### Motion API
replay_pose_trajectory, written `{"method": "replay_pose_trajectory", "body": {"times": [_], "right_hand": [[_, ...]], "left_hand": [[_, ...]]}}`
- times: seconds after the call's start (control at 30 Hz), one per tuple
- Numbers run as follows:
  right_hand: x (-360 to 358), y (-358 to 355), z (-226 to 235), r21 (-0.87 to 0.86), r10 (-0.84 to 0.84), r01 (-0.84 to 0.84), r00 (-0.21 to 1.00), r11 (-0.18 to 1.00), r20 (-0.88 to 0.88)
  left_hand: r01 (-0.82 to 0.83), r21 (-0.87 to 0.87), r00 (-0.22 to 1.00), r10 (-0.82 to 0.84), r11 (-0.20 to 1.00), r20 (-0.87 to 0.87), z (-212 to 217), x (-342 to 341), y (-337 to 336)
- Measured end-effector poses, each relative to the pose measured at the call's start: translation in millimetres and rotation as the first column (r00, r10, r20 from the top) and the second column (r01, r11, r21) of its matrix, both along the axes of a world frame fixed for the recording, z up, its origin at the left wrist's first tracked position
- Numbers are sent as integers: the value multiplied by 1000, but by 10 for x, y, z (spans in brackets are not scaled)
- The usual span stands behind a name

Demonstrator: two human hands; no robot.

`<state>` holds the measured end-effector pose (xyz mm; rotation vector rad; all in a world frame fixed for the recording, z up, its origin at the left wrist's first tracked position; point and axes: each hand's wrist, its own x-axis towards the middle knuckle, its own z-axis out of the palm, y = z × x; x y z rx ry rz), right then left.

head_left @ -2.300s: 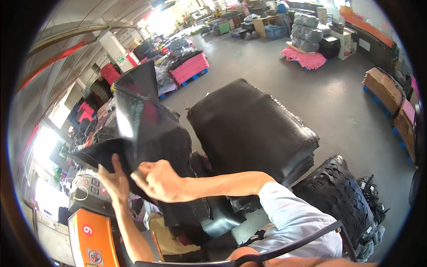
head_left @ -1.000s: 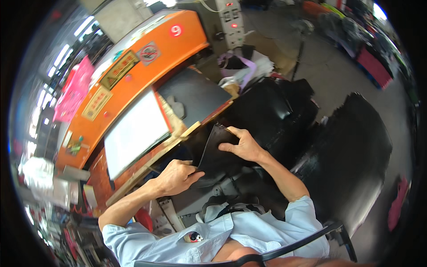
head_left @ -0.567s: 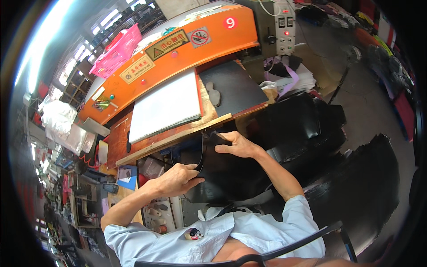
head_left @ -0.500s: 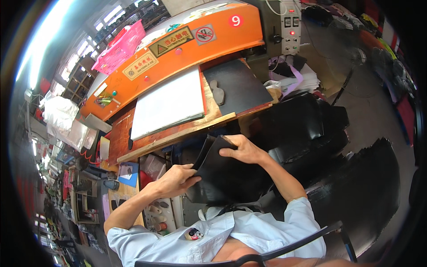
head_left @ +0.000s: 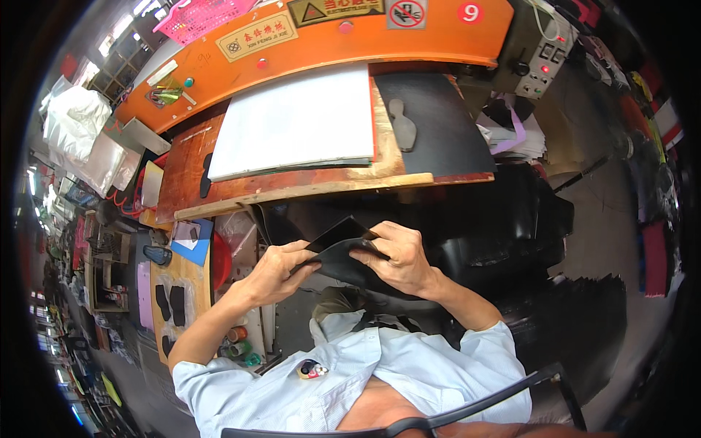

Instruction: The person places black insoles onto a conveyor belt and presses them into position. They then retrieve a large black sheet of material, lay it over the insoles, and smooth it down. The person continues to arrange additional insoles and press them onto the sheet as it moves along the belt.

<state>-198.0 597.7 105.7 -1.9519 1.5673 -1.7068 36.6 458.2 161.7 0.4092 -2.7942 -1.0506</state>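
Between my two hands, in front of the bench, I hold a thin black sheet (head_left: 342, 257). It is bent, with a gap between two layers and a pointed corner toward the bench. My left hand (head_left: 276, 273) pinches its left edge, thumb below. My right hand (head_left: 398, 257) grips the right edge with curled fingers. Whether the layers are one folded sheet or two, I cannot tell. On the bench ahead lie a white board (head_left: 299, 124), a black sheet (head_left: 442, 128) and a grey sole-shaped piece (head_left: 403, 125) at that sheet's left side.
An orange machine beam (head_left: 431, 44) spans the back of the wooden bench (head_left: 182, 175). A control box (head_left: 544, 62) stands at far right. Large black sheets (head_left: 504, 219) are piled on my right. A side table (head_left: 197, 281) with dark sole shapes is at left.
My view has shifted, so the bench appears nearer. The held black sheet has turned from hanging down to lying flatter, its gap opened wider. My right hand has moved lower, level with the left.
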Motion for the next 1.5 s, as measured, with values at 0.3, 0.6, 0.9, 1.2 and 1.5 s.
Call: {"method": "replay_pose_trajectory", "body": {"times": [0.3, 0.6, 0.9, 1.2, 1.5], "right_hand": [[141, -1037, 204, 99, 34, -17, 985, 995, -171], [301, -1656, 286, -78, -123, 112, 979, 991, -163], [120, -2159, 733, -239, -7, -17, 995, 971, -102], [-894, -2112, -7, 312, 165, -228, 962, 922, 217], [-532, -1500, -1220, 467, -287, 29, 822, 884, 491]], "left_hand": [[-35, 111, 987, 52, 993, -151, -229, 267, -1137], [-141, -76, 966, 120, 987, -230, -140, 411, -1794], [-254, -289, 936, 158, 923, -315, 151, 331, -1962], [-414, -673, 851, -1, 612, -525, 1760, -95, -2614], [-428, -799, 858, -86, 423, -506, 1677, -1789, -3467]]}}
